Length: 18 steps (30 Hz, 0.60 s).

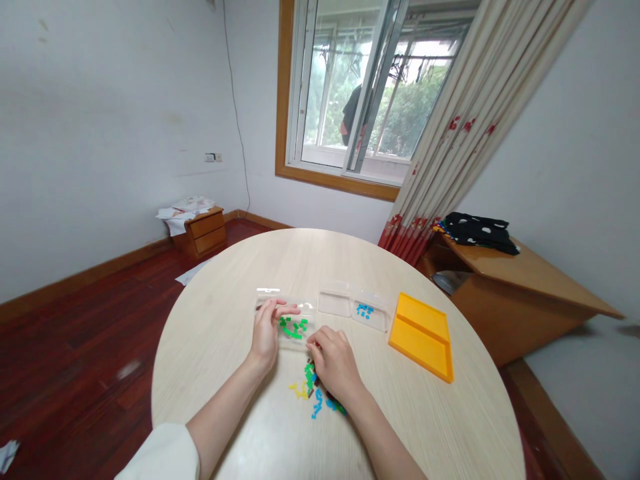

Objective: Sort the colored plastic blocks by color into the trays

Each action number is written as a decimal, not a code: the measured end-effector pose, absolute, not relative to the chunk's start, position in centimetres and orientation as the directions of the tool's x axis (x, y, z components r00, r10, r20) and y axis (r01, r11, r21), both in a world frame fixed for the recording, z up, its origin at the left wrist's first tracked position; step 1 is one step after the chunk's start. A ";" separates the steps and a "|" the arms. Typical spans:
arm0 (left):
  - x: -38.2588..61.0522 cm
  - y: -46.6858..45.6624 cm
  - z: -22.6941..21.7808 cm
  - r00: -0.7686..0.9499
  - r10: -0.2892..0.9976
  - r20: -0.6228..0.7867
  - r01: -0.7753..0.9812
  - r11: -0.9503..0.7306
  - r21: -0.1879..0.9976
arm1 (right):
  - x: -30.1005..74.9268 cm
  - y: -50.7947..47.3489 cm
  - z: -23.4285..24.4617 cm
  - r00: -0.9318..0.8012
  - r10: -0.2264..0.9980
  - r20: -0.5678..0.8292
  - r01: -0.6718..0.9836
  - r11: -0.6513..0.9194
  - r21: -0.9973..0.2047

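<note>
A clear plastic box (287, 341) with small green pieces (295, 327) inside lies on the table, its transparent lid (295, 307) raised at the back. My left hand (267, 335) is at the box's left side, fingers stretched over it and apart. At the front right corner of the box is my right hand (334, 360), its thumb and fingertips pinched together; whatever is between them is hidden. Just below lie loose green pieces (309, 379), yellow pieces (300, 391) and blue pieces (317, 404), partly covered by the right hand and wrist.
Behind my right hand, a second clear box (335, 303) has small blue pieces (365, 311) in its right part. An orange-yellow two-part tray (423, 340) lies to the right on the round table (210, 353). Beyond the window (345, 100), a person is partly visible.
</note>
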<state>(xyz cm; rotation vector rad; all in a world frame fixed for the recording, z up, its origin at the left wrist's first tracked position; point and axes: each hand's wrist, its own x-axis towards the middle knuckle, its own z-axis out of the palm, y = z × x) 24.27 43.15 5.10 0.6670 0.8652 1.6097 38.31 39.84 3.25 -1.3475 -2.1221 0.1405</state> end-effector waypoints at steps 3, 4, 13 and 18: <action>24.3 43.3 4.9 -0.213 0.977 -0.004 -0.548 -0.116 0.829 | 39.1 40.3 3.3 -0.245 0.877 0.413 0.782 0.431 -0.451; 24.2 43.4 4.8 -0.215 0.977 0.008 -0.531 -0.124 0.838 | 39.5 40.5 3.3 -0.224 0.887 0.405 0.784 0.411 -0.466; 24.5 43.8 3.3 -0.030 0.982 0.185 -0.021 -0.186 0.982 | 41.0 41.8 1.8 -0.147 0.936 0.321 0.791 0.306 -0.530; 25.2 42.7 1.9 0.194 0.947 0.256 0.348 -0.310 0.885 | 40.6 42.0 1.0 -0.151 0.945 0.290 0.781 0.294 -0.551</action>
